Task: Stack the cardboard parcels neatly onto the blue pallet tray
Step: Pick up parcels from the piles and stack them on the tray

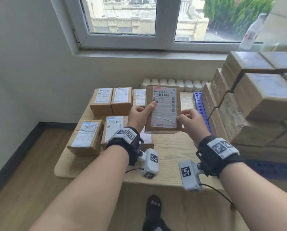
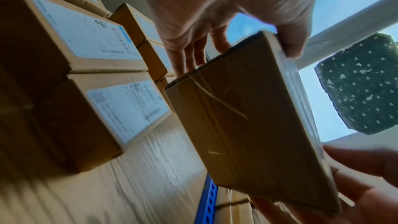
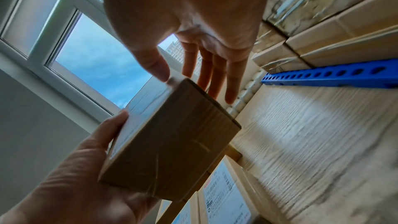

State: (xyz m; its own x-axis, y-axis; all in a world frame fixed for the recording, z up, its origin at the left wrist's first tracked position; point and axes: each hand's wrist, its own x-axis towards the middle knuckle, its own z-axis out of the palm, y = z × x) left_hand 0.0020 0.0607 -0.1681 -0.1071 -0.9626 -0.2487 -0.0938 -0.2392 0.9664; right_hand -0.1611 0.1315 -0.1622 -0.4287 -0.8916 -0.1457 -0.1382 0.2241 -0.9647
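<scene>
A flat cardboard parcel (image 1: 163, 109) with a white shipping label is held upright above the table, label facing me. My left hand (image 1: 146, 110) pinches its left edge, thumb on the label and fingers behind. My right hand (image 1: 184, 117) pinches the lower right edge. The left wrist view shows the parcel's taped brown back (image 2: 241, 122) under my left hand (image 2: 204, 23). In the right wrist view my right hand (image 3: 189, 40) has its thumb at the parcel (image 3: 172, 142) corner. The blue pallet tray (image 1: 200, 105) lies to the right, carrying a tall stack of parcels (image 1: 249, 100).
Several loose labelled parcels (image 1: 87, 137) sit on the left half of the wooden table (image 1: 169, 157). A white egg-carton-like tray (image 1: 172, 84) lies along the back edge under the window. The stack on the right rises above hand height.
</scene>
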